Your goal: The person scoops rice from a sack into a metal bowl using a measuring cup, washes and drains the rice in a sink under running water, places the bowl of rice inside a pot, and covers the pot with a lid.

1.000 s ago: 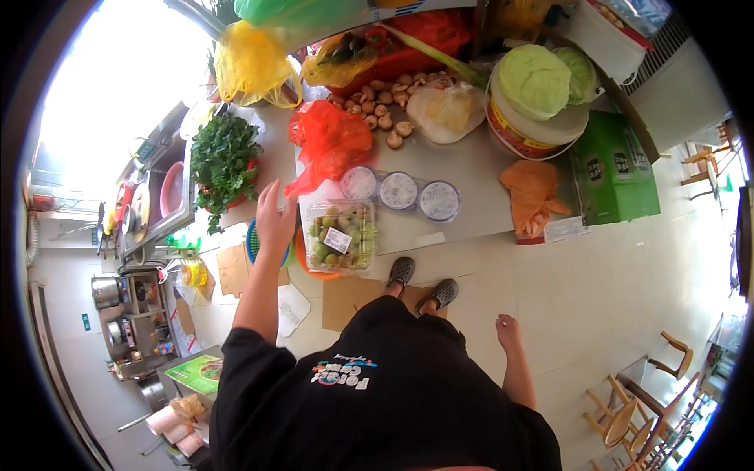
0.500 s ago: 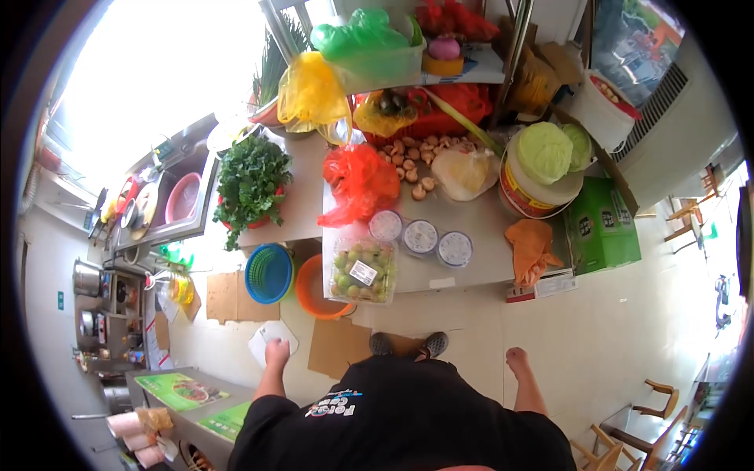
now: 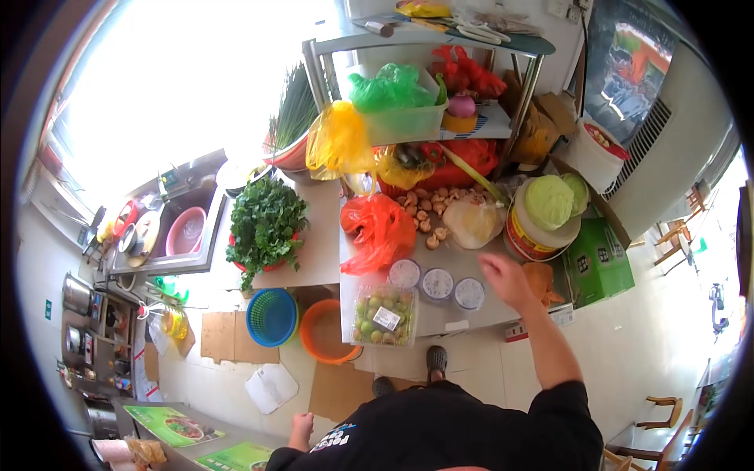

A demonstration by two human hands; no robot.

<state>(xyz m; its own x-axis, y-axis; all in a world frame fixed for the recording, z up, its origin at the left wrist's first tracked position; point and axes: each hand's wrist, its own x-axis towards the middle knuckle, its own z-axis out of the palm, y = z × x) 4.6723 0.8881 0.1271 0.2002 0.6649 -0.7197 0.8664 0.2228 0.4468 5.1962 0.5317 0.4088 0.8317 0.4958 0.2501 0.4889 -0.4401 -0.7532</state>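
My right hand (image 3: 505,281) is stretched over the counter with its fingers loosely bent and nothing in them. It hovers beside a clear bag with a pale round thing (image 3: 473,221), left of an orange cloth (image 3: 539,282). Close to it on the left stand three round lidded tubs (image 3: 437,284). A clear box of green fruit (image 3: 385,314) sits at the counter's front corner. Down by my side, my left hand (image 3: 301,430) is curled closed and apart from everything; nothing shows in it.
Mushrooms (image 3: 424,206) lie behind a red plastic bag (image 3: 378,231). Cabbages (image 3: 548,202) top a bucket (image 3: 528,235) beside a green carton (image 3: 597,263). Leafy greens (image 3: 267,224) stand left. A blue basket (image 3: 271,318), an orange basin (image 3: 323,334) and cardboard (image 3: 342,391) are on the floor.
My right hand has risen from my side and reached forward over the counter. My left hand stays low. The view has tilted up, and my feet have shifted in a step.
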